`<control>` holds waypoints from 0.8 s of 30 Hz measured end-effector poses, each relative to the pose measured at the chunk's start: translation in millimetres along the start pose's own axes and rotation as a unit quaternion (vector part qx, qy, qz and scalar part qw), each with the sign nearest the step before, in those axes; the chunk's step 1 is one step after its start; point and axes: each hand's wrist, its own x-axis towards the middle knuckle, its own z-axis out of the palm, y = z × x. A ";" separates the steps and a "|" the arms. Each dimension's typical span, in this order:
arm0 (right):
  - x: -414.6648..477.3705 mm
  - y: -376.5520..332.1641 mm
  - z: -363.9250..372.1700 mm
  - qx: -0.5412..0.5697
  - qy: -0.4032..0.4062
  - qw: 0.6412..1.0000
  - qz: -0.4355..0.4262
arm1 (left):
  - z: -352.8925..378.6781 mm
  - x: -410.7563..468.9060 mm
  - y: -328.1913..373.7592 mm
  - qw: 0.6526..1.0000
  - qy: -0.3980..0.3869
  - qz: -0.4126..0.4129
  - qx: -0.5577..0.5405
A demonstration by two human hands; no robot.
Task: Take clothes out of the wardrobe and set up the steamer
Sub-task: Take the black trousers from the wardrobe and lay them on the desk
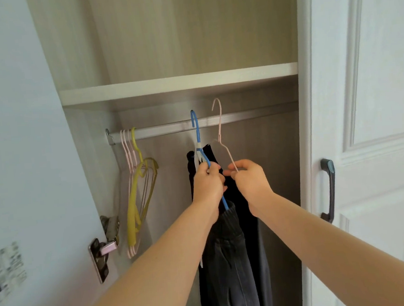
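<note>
The relation that matters is hook to rail. The blue plastic-coated wire hanger [197, 134] has its hook over the middle of the silver metal hanging rail [253, 116]. Just to its right, the hook of the thin pale pink wire hanger [220, 127] stands above the rail's top edge and looks clear of it.

The left hand [207, 183] has its fingers curled round the blue hanger's sloping shoulder. The right hand [249, 185] pinches the pink hanger's shoulder wire between thumb and forefinger. The hands are nearly touching, below the rail and nearer the camera.

The dark denim trousers [228, 259] hang straight down from the blue hanger, long axis vertical, with a black garment [246, 212] close behind them. I cannot tell whether that one rides on the pink hanger.

The blue hook probably needs a short lift before it comes outward, and the left hand is the one placed for it. Headroom is tight under the pale wooden shelf [166, 85] just above the rail. Outward, the doorway is open. The white panelled door [374, 115] stands close on the right, and a bunch of spare yellow and pink hangers [137, 201] hangs at the rail's left end, well apart from the hands.
</note>
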 end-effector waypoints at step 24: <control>-247.5 -18.1 -80.6 -0.186 0.074 0.979 -0.032 | -31.2 -220.5 32.2 0.947 -0.055 -0.203 -0.242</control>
